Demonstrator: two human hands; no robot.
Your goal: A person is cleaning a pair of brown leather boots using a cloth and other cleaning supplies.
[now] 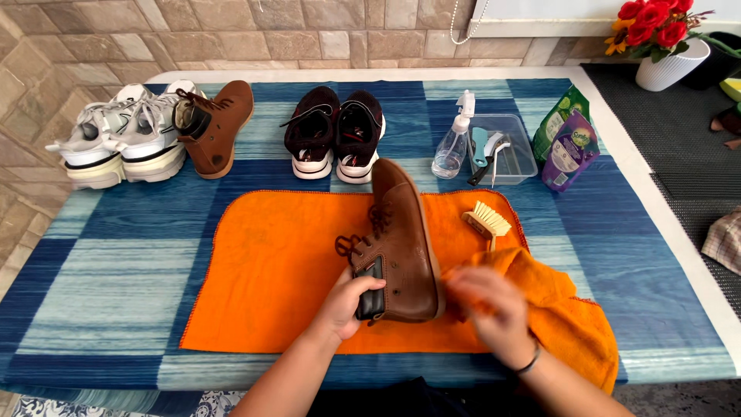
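Note:
A brown lace-up boot (pixel 401 239) lies on its side on a flat orange cloth (pixel 278 270) spread over the table. My left hand (pixel 347 301) grips the boot at its dark ankle collar. A second, crumpled orange cloth (pixel 571 316) is bunched in my right hand (pixel 490 309), which is blurred and sits against the boot's heel and sole. A small brush with pale bristles (pixel 486 220) rests on the flat cloth just right of the boot.
A blue checked mat (pixel 116 270) covers the table. At the back stand white sneakers (pixel 116 143), the matching brown boot (pixel 216 127), dark red sneakers (pixel 336 131), a spray bottle (pixel 455 143), a clear tub (pixel 513 150), two pouches (pixel 567 143) and a flower pot (pixel 668 62).

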